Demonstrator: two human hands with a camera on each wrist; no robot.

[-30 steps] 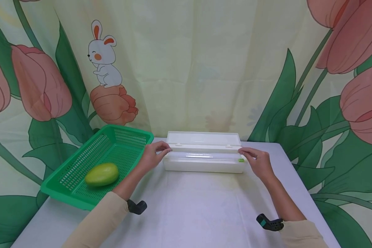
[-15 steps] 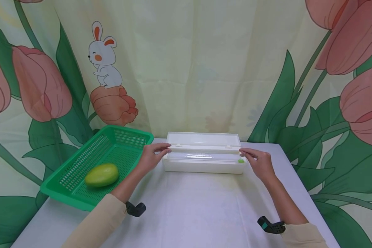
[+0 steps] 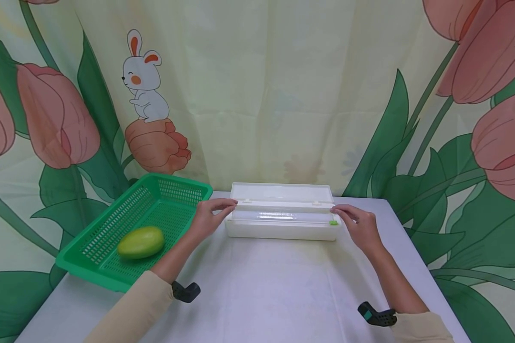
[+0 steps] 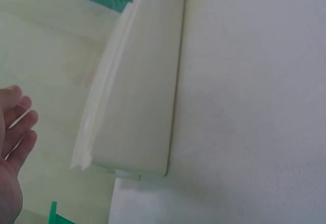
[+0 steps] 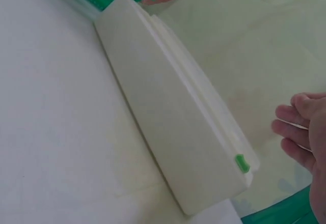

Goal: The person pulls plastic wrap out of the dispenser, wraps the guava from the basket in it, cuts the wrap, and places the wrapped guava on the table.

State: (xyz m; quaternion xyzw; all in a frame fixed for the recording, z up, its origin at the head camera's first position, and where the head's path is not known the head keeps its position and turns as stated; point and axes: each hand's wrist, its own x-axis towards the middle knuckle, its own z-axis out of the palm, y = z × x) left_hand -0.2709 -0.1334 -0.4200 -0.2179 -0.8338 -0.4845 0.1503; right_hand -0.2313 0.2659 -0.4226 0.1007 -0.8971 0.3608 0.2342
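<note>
A white cling film dispenser stands near the back of the table, its lid raised. Inside lies a glossy roll of cling film, and a green slide cutter sits at the front right. My left hand is at the left end, thumb and forefinger drawn together as in a pinch. At the right end my right hand mirrors it. Both wrist views show the fingertips apart from the box body; the clear film between them is barely visible, so I cannot tell how much they hold.
Left of the dispenser stands a green plastic basket holding a green-yellow mango. The left forearm passes over its near right side. A white cloth covers the table, and a printed curtain hangs behind.
Both hands stay at the dispenser's ends in the same pinching pose. The wrists have drawn very slightly toward the near side; the dispenser and basket have kept their places.
</note>
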